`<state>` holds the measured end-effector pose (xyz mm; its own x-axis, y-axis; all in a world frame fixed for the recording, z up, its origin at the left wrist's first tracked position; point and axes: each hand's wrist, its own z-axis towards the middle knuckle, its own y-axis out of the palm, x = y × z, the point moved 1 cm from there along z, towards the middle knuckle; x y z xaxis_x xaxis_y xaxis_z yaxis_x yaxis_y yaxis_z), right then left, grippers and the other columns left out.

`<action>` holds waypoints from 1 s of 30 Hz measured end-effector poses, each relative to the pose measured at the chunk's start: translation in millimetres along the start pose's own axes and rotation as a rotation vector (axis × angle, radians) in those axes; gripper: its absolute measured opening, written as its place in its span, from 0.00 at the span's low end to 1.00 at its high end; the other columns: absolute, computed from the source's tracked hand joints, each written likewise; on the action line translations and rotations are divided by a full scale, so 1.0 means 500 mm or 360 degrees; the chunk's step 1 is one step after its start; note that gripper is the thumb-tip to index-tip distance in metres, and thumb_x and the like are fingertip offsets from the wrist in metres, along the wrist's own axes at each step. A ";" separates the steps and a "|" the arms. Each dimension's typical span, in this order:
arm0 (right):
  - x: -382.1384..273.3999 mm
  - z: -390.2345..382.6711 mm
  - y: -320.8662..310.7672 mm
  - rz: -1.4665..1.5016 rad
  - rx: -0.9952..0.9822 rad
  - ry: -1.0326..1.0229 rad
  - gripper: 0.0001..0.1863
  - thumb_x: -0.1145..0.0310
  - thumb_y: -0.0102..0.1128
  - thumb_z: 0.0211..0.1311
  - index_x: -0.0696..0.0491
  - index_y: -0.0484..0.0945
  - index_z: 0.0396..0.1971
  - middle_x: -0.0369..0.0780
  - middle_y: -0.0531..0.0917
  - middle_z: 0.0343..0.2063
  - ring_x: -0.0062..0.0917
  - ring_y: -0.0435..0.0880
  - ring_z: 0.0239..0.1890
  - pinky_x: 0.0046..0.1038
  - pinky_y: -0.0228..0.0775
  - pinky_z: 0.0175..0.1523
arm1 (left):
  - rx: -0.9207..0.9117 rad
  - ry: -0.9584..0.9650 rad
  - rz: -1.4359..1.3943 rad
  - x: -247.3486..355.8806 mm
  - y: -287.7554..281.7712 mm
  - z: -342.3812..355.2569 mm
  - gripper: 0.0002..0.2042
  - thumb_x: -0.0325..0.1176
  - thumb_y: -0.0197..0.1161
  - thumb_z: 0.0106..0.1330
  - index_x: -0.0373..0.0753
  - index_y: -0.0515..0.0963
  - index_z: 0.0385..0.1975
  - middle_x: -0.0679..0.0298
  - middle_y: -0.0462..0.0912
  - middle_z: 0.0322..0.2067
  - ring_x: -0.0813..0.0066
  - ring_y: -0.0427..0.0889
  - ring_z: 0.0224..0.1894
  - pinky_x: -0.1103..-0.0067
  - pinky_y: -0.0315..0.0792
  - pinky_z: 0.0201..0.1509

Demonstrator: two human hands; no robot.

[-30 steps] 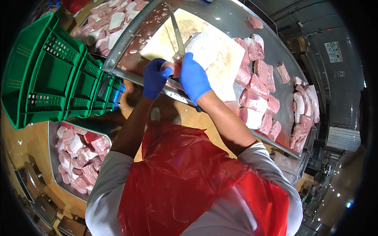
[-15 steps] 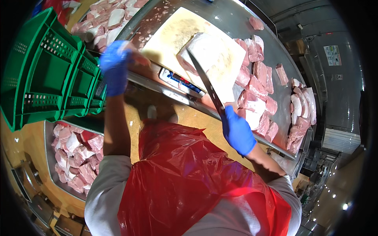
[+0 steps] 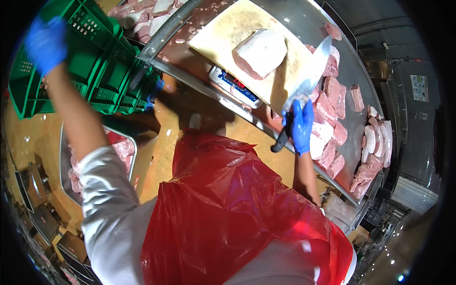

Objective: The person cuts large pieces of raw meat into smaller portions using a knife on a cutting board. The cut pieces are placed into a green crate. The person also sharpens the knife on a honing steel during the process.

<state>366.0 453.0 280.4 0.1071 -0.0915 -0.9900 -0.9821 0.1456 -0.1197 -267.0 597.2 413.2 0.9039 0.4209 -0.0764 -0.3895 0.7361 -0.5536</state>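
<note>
Gloved in blue, my right hand [image 3: 301, 126] is closed round a knife [image 3: 311, 71]. Its broad blade points away to the far right, over the edge of the cutting board [image 3: 216, 31], and its dark handle shows below the fingers. A thick block of pale pink meat with a white fat layer [image 3: 260, 53] rests on that board, apart from the blade. My left hand [image 3: 46, 45], also in a blue glove, is raised over the stacked green crates [image 3: 90, 61] at the far left. Motion smears its fingers, and I cannot see anything in them.
A digital scale [image 3: 235, 88] sits at the board's near edge on the metal table [image 3: 199, 88]. Several cut meat pieces [image 3: 327, 109] lie right of the board. Metal bins of meat stand at the back [image 3: 147, 9] and lower left [image 3: 133, 142].
My left hand has swung left, from the table edge to over the green crates. In my right hand the knife has turned from pointing at the meat block to pointing far right. The view has shifted.
</note>
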 end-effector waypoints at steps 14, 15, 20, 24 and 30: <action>-0.005 0.137 0.291 0.0761 0.0134 -0.0235 0.07 0.67 0.49 0.77 0.54 0.68 0.45 0.41 0.81 0.25 0.22 0.77 0.18 0.23 0.68 0.22 | -0.1634 0.1301 -0.1998 0.981 0.104 -0.292 0.21 0.47 0.50 0.74 0.39 0.79 0.54 0.50 0.80 0.55 0.48 0.77 0.57 0.63 0.70 0.63; -0.009 0.132 0.267 0.0737 0.0193 -0.0263 0.07 0.67 0.49 0.77 0.54 0.68 0.45 0.41 0.81 0.25 0.22 0.77 0.18 0.23 0.68 0.22 | -0.1701 0.1303 -0.1935 0.970 0.046 -0.269 0.22 0.49 0.50 0.74 0.40 0.79 0.55 0.51 0.80 0.56 0.49 0.77 0.57 0.63 0.70 0.63; -0.004 0.173 0.139 0.0526 0.0197 -0.0427 0.09 0.65 0.48 0.78 0.55 0.68 0.45 0.42 0.81 0.26 0.22 0.78 0.20 0.22 0.70 0.25 | -0.1473 0.0704 -0.1975 0.818 0.016 -0.310 0.24 0.53 0.51 0.73 0.36 0.78 0.49 0.49 0.81 0.51 0.48 0.79 0.54 0.62 0.71 0.60; -0.075 0.259 0.005 0.0380 0.0260 -0.0556 0.08 0.66 0.48 0.78 0.56 0.68 0.43 0.40 0.79 0.25 0.21 0.78 0.19 0.23 0.72 0.26 | -0.0869 0.0958 -0.2062 0.675 -0.011 -0.408 0.11 0.33 0.66 0.64 0.35 0.77 0.41 0.55 0.83 0.35 0.62 0.83 0.38 0.71 0.78 0.42; -0.100 0.169 0.095 -0.0955 -0.0239 -0.0564 0.08 0.67 0.53 0.73 0.54 0.73 0.44 0.52 0.83 0.28 0.46 0.83 0.26 0.39 0.76 0.34 | -0.0877 -0.0308 -0.2454 0.684 -0.145 -0.479 0.10 0.28 0.72 0.57 0.37 0.75 0.32 0.60 0.79 0.22 0.71 0.79 0.23 0.74 0.74 0.29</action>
<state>327.3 547.9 318.0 0.6547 0.2165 -0.7242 -0.7460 0.0308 -0.6652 112.9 560.6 228.6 0.3048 -0.3966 0.8659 0.9435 0.2501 -0.2175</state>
